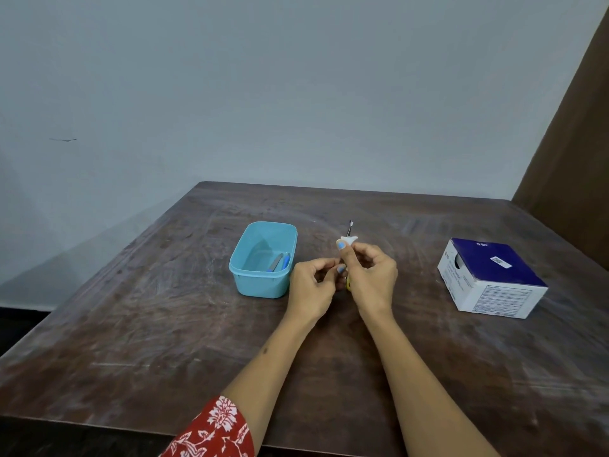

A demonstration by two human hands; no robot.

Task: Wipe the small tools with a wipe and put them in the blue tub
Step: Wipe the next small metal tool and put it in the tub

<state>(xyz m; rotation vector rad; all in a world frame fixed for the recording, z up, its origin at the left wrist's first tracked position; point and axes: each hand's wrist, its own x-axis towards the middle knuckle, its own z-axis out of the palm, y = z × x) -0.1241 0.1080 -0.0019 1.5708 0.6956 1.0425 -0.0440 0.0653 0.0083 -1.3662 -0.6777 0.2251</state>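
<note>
A light blue tub (244,258) stands on the brown table (164,308), just left of my hands. Two small tools (279,262) lie inside it against the right wall. My right hand (369,275) pinches a small white wipe (348,240) around a thin metal tool (350,227), whose dark tip sticks up above the wipe. A bit of yellow handle (348,282) shows below, between my hands. My left hand (313,285) is curled close beside it, fingertips at the tool's lower end; the grip itself is partly hidden.
A blue and white cardboard box (491,278) with a round opening in its left side sits on the table at the right. A grey wall rises behind the table, and a brown panel stands at the far right.
</note>
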